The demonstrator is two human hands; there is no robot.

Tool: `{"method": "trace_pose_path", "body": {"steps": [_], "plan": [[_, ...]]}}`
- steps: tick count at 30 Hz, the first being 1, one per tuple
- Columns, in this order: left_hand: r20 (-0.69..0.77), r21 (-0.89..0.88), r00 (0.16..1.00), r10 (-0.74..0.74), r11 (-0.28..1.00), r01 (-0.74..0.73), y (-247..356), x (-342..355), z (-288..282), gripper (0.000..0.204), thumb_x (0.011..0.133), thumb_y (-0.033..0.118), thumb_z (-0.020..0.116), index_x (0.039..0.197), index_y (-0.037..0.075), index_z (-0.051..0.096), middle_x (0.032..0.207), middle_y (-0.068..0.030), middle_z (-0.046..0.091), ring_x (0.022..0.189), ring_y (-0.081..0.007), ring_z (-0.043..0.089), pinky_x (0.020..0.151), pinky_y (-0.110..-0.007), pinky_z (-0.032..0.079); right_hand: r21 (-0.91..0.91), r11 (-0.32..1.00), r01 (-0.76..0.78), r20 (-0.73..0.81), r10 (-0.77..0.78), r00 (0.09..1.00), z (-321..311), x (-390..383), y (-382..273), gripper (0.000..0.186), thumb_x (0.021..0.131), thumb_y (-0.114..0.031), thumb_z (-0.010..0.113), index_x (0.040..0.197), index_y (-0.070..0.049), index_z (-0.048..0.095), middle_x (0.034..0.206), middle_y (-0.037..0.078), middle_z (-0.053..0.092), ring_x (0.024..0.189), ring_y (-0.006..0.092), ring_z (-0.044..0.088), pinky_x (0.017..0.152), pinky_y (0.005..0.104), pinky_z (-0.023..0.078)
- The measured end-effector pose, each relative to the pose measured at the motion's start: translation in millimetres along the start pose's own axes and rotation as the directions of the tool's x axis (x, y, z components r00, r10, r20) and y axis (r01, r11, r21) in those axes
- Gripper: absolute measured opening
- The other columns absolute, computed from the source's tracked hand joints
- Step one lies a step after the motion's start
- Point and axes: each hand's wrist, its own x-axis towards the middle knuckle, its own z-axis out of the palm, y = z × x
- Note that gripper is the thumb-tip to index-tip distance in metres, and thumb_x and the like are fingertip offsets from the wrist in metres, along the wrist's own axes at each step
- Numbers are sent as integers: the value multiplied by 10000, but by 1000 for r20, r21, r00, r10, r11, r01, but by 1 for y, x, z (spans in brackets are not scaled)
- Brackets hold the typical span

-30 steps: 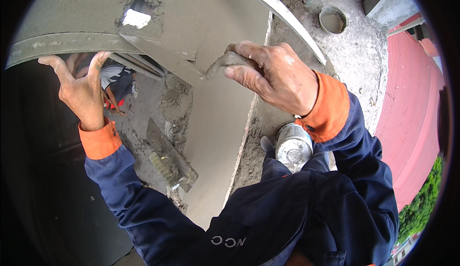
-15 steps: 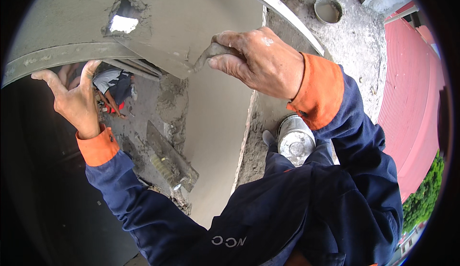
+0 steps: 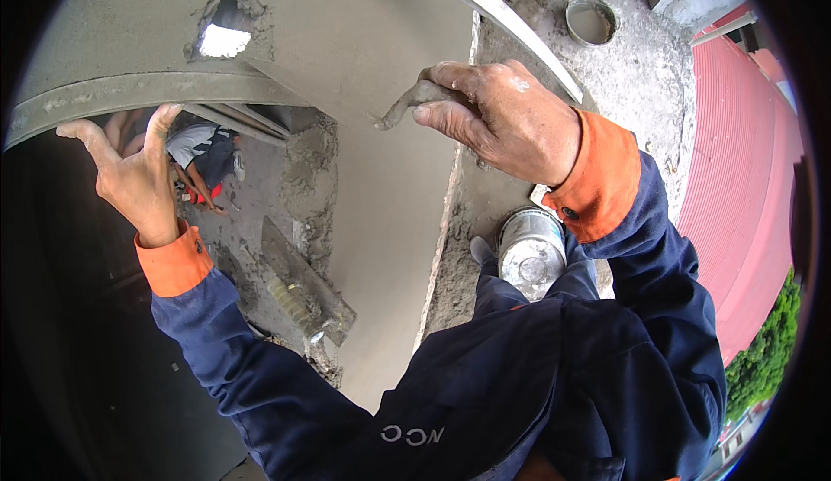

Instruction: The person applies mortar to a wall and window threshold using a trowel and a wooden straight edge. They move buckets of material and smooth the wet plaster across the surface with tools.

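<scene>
My right hand (image 3: 511, 117) is closed round the curved grey handle of a plastering trowel (image 3: 325, 100). The trowel's thin blade lies close along the wet grey plaster wall (image 3: 389, 195), its far end near a long straight strip (image 3: 147, 93) at the wall's edge. My left hand (image 3: 143, 174) is spread, with thumb and a finger stretched up to the strip's lower edge; its other fingers are hidden. A second trowel (image 3: 310, 282), its handle pale and wrapped-looking, shows between my left forearm and the wall.
A rough square hole (image 3: 227, 31) pierces the plaster. Beyond the opening, a person (image 3: 205, 152) bends low. A mortar-smeared bucket (image 3: 532, 251) stands by my legs; a round tub (image 3: 592, 20) stands farther off. A pale curved-looking bar (image 3: 493, 18) crosses above, and a red corrugated roof (image 3: 736, 169) lies to the right.
My right hand has moved right with the trowel, drawing the blade along the wall away from the left hand. The left hand has stayed at the strip.
</scene>
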Motion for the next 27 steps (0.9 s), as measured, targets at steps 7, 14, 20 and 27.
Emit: {"method": "trace_pose_path", "body": {"steps": [7,14,20,27], "plan": [[-3,-22,999,-33,999,33,0,-1,1,1107,709,243,809,1443,5,15,941,-162,685,848,-213,685,765,-264,516,-2,1000,9,43,-9,999,8,14,-3,279,882,-217,575,919,59,598,667,233,594,695,405,613,640,451,490],[1,-8,1000,-26,1000,26,1,0,1,1110,712,232,809,1447,12,5,946,-171,683,867,-214,681,774,-266,514,-77,997,-23,55,27,998,12,19,-3,326,888,-234,585,973,80,578,689,233,595,674,389,613,622,419,493],[-10,13,1000,25,1000,-25,2,1,-1,1110,709,251,811,1436,-17,16,925,-165,686,851,-211,684,757,-261,509,-42,996,-73,-13,73,997,-3,-3,-5,301,895,-227,558,866,72,580,663,244,580,708,419,605,644,462,481],[-18,62,1000,20,998,-19,4,1,-3,1111,692,308,815,1430,-32,56,904,-147,690,825,-214,686,731,-264,506,-49,999,-14,39,16,999,-1,1,-7,299,893,-228,561,848,66,592,658,234,588,686,412,605,648,458,484]]}}
